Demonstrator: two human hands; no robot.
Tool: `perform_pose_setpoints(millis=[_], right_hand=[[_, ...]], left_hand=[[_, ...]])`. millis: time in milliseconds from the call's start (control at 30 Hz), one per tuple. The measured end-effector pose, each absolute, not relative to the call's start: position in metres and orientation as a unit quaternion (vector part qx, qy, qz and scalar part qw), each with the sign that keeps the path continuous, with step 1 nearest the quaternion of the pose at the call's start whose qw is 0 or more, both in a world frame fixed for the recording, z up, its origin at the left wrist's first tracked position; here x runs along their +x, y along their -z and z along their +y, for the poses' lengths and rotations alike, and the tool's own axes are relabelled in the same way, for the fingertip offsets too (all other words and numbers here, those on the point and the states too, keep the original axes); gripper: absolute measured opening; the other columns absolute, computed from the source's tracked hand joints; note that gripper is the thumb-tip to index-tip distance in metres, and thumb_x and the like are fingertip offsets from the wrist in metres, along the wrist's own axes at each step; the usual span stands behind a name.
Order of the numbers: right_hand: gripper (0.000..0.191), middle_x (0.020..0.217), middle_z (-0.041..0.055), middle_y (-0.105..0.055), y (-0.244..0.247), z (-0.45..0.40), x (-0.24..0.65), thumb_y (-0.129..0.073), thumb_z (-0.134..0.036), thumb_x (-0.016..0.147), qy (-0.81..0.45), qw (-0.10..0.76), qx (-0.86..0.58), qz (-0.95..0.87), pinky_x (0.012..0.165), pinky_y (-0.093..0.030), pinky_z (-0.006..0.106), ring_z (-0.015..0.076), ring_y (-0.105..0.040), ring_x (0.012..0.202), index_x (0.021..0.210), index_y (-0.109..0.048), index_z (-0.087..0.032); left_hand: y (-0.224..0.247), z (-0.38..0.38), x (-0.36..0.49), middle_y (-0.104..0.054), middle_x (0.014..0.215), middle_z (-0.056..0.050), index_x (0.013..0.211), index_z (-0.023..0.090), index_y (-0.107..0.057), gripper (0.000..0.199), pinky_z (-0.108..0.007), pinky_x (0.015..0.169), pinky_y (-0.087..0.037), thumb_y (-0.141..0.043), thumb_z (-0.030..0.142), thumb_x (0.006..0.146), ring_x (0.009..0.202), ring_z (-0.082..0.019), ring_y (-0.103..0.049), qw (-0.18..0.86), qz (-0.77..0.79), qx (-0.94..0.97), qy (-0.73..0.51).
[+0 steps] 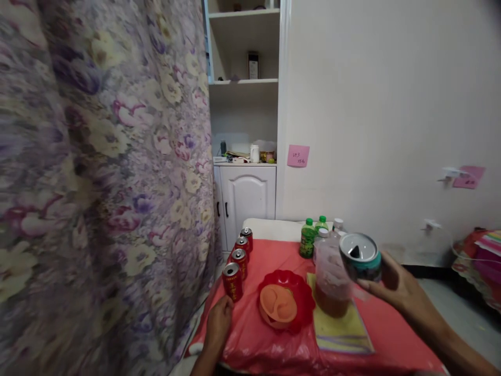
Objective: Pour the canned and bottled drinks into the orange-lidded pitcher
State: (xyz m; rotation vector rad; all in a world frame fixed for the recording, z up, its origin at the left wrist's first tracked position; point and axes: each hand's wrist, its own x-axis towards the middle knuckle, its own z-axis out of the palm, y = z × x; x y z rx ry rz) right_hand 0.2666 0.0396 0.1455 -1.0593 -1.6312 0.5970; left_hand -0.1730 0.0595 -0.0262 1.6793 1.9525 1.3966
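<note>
My right hand (385, 279) is wrapped round a dark and teal can (360, 256), raised and tilted so its opened top shows, over the right part of the table. Just behind and left of it stands a clear plastic cup (332, 282) with brown liquid at its bottom, on a yellow cloth (340, 334). My left hand (219, 318) is closed, its fingers curled at the base of the nearest red can (232, 284); whether they grip anything is hidden. Several cans form a row along the table's left side. An orange divided dish (278, 304) lies in a red scalloped plate (307, 297).
Green bottles (307, 240) and bottles with white caps (321, 236) stand at the back right of the red-covered table (270, 256). A floral curtain (117, 156) hangs on the left. Behind the table are a white cabinet (250, 196) and a wall with pink notes (298, 155).
</note>
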Motion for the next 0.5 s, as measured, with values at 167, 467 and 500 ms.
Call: perform_pose_setpoints(millis=[167,467,500], right_hand=[[0.084,0.149,0.014,-0.06,-0.081,0.008,0.213,-0.079,-0.047,0.073,-0.492,0.534,-0.341,-0.598,0.11,-0.048,0.051,0.035,-0.058,0.134,0.149,-0.048,-0.027],[0.085,0.129,0.0112,-0.073,-0.003,-0.01,0.132,-0.086,-0.063,0.054,-0.612,0.488,-0.291,-0.55,0.109,-0.048,0.05,0.039,-0.064,0.125,0.128,-0.065,-0.029],[0.086,0.125,0.0109,-0.075,0.003,-0.009,0.128,-0.087,-0.064,0.05,-0.622,0.483,-0.294,-0.542,0.107,-0.05,0.051,0.04,-0.066,0.122,0.126,-0.066,-0.029]], left_hand=[[0.021,0.036,-0.174,-0.068,0.069,-0.003,0.065,0.025,-0.057,0.012,-0.036,0.075,-0.051,-0.046,0.022,0.067,0.074,-0.026,-0.066,0.111,0.667,0.552,-0.488],[0.056,-0.025,-0.059,-0.076,0.118,-0.017,0.122,0.027,-0.065,0.054,-0.045,0.096,-0.055,-0.06,0.063,0.083,0.113,-0.035,-0.07,0.413,0.484,0.549,-0.542],[0.057,-0.026,-0.048,-0.072,0.126,-0.018,0.131,0.028,-0.061,0.066,-0.048,0.101,-0.052,-0.064,0.067,0.078,0.121,-0.036,-0.067,0.459,0.431,0.555,-0.543]])
